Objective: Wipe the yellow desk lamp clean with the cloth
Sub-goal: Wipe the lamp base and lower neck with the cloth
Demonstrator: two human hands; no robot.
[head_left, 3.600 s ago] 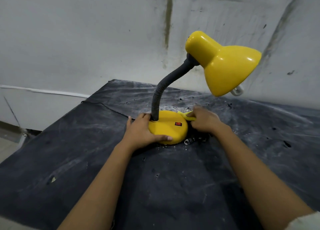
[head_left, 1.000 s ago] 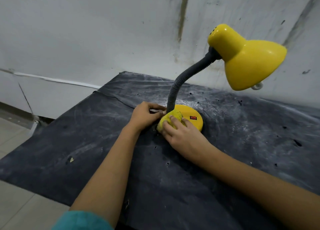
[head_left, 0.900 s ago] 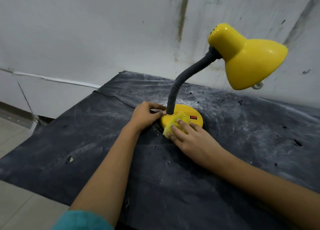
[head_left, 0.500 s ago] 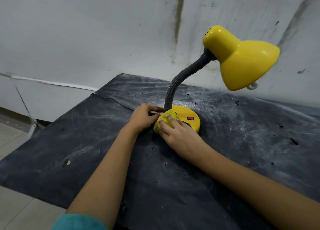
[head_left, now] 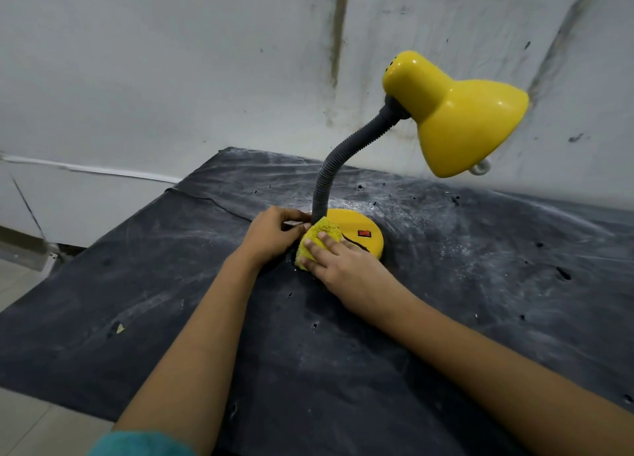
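Head view: the cloth (head_left: 317, 241) is pressed by the right hand (head_left: 343, 265), fingers flat, on the base (head_left: 356, 220) of the yellow desk lamp (head_left: 327, 167), gripped by the curled left hand (head_left: 274, 238), with the shade (head_left: 463, 123) at upper right.

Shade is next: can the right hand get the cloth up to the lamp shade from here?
Probably yes. The right hand presses the cloth on the base, and the space up to the lamp shade looks open; only the gooseneck stands nearby, left of that path.
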